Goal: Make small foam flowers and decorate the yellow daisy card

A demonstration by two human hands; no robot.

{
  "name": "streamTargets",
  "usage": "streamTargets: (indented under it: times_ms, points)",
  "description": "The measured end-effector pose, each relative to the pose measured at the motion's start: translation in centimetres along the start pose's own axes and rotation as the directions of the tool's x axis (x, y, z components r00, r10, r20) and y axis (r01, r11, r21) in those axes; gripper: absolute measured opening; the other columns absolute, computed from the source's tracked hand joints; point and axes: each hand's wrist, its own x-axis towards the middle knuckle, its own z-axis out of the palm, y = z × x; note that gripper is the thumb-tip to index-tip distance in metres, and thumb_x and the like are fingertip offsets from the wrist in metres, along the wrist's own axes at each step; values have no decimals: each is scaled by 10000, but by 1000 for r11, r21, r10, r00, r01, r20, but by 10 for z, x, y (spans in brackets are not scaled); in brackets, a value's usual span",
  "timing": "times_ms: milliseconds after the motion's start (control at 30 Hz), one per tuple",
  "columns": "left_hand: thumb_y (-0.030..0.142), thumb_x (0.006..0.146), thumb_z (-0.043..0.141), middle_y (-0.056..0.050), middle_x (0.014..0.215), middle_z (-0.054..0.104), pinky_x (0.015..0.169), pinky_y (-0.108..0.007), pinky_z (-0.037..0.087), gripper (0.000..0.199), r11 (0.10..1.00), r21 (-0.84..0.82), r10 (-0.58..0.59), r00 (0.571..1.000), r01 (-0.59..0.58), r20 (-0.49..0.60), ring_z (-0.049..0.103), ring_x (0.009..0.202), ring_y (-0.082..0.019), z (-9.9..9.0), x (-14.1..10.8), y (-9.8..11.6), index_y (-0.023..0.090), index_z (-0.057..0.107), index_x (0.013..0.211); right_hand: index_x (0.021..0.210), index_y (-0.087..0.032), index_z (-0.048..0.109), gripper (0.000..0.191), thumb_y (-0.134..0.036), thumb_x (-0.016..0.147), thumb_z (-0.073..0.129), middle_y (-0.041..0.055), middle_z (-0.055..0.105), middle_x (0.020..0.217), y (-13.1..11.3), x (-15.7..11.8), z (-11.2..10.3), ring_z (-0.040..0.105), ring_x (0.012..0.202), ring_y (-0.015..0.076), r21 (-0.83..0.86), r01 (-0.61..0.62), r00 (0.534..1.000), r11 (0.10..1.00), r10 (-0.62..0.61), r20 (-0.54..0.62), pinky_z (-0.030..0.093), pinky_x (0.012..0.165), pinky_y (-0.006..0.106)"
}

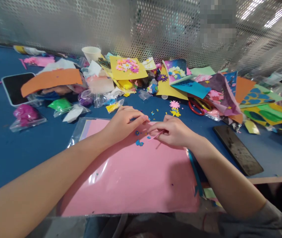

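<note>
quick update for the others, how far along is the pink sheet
Done so far: small blue flower pieces sit on the pink sheet, and a flower-covered yellow card looks finished at the back. In hand: the right hand pinches a thin pink strip, with the left hand beside it. Still to go: most of the sheet is bare, and loose pink and yellow flowers lie nearby.

Passage over the pink sheet, paper piles blocking beyond
</note>
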Motion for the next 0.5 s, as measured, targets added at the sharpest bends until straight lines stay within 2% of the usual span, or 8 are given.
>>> streamTargets:
  times_ms: [67,167,267,333,400,433,500]
  points:
    - [431,985,445,0,819,768,872,-377,394,399,999,13,30,999,-31,20,625,812,-192,-1,0,-2,259,779,852,1029,-245,776,256,-272,990,525,3,730,766,3,2,-3,509,673,138,97,-8,998,995,13,-55,412,770,312]
    - [461,957,531,1,937,770,964,-415,349,307,993,48,102,989,-108,109,624,928,-214,-4,-3,-5,282,780,976,998,-229,756,403,-419,1058,406,49,711,933,5,4,-7,612,878,161,281,9,989,960,34,-147,480,850,331]
    - [510,900,663,4,1099,746,1068,-437,279,281,977,95,162,953,-192,256,595,1095,-242,-3,-6,-6,324,768,1082,938,-235,757,517,-589,1030,392,70,634,1045,1,3,-7,602,983,169,514,-97,977,852,180,-114,551,784,296]
    - [482,889,698,4,1161,726,1093,-431,260,261,966,117,186,934,-230,305,574,1153,-247,0,-8,-5,331,764,1091,862,-214,748,567,-659,989,421,69,624,1004,-3,2,-4,612,907,157,651,-212,963,729,270,11,571,699,270]
    - [430,892,693,-4,1170,719,1093,-425,263,203,959,131,203,930,-253,307,568,1156,-244,3,-9,-5,301,768,1030,767,-190,719,592,-687,955,458,57,645,885,-8,3,2,618,788,143,718,-307,940,625,319,124,561,641,263]
    - [406,893,681,-8,1155,719,1085,-421,271,174,955,143,208,930,-260,302,569,1141,-241,5,-9,-4,280,767,976,726,-182,704,585,-683,940,490,50,651,827,-11,4,5,614,744,137,715,-339,929,612,338,151,545,623,257]
    - [382,895,650,-16,1113,719,1064,-413,290,170,948,175,208,935,-265,286,572,1107,-235,7,-9,-3,245,749,877,672,-175,690,563,-652,925,532,15,619,672,-14,7,10,556,609,107,639,-372,922,673,349,170,480,582,245]
